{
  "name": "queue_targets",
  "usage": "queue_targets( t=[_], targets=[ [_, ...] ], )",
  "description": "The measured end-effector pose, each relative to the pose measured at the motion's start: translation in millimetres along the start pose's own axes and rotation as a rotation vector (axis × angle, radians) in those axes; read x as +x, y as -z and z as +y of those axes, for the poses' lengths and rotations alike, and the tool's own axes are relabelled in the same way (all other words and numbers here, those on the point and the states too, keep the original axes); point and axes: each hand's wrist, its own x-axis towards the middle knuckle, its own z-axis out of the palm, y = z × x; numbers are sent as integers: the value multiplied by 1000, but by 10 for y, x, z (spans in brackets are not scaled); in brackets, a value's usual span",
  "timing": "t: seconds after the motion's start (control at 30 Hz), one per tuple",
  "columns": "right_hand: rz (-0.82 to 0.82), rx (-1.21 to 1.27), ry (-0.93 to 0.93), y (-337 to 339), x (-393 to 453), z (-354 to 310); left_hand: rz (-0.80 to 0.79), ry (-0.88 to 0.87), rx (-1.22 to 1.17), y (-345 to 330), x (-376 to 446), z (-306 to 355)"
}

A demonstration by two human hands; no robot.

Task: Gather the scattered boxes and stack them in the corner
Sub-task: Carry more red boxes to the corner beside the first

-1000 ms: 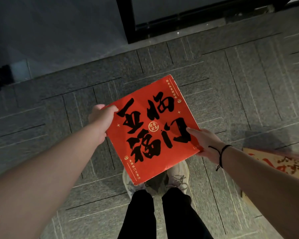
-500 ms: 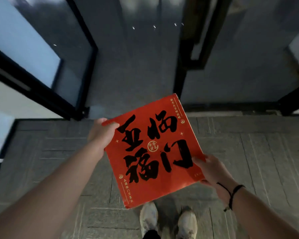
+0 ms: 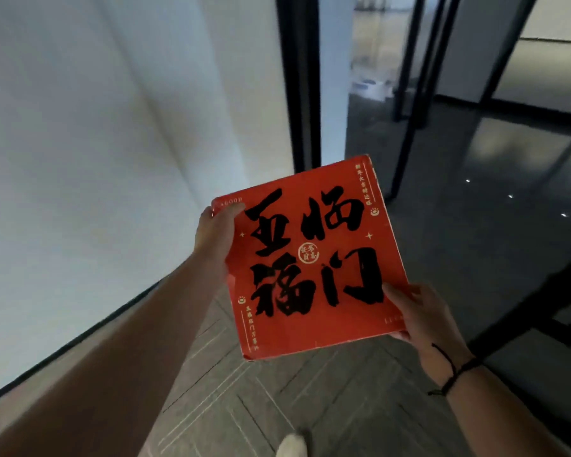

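Observation:
A flat square red box (image 3: 310, 258) with large black characters on its lid is held in the air in front of me, above the floor. My left hand (image 3: 215, 235) grips its upper left corner, thumb on top. My right hand (image 3: 419, 315), with a black cord at the wrist, grips its lower right corner. The box's underside is hidden. No other box is in view.
A white wall (image 3: 96, 159) runs along the left down to grey carpet tiles (image 3: 277, 390). Ahead stands a black door frame (image 3: 299, 80) with glass panels and a dark glossy floor (image 3: 475, 209) beyond. One light shoe (image 3: 290, 445) shows at the bottom.
The view has lifted and turned from the carpet at my feet toward the white wall and glass door. The red box stays in both hands; the second box at the right edge is gone.

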Motion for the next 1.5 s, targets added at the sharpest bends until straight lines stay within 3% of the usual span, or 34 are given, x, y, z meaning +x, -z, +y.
queue_targets(
  t=[0.2, 0.4, 0.57, 0.93, 1.1, 1.33, 1.5],
  targets=[
    [-275, -106, 98, -923, -692, -486, 74, -95, -210, 1631, -578, 98],
    [-505, -194, 174, -1973, -1616, -510, 167, -145, -373, 3199, -1190, -344],
    [-644, -268, 183, -3029, -2369, -297, 303, -178, -447, 4432, -1498, -726],
    [-832, -348, -10, -5461, -4048, 580, 593, -176, -398, 7205, -1828, -1347],
    [-903, -417, 3, -6070, -4367, 735, 661, -99, -376, 7795, -1717, -1562],
    [-971, -457, 175, -7211, -4375, 841, 752, -57, -424, 8409, -1332, -1748],
    [-982, -476, 115, -8275, -4119, 997, 726, 44, -406, 8934, -779, -1832]
  ],
)
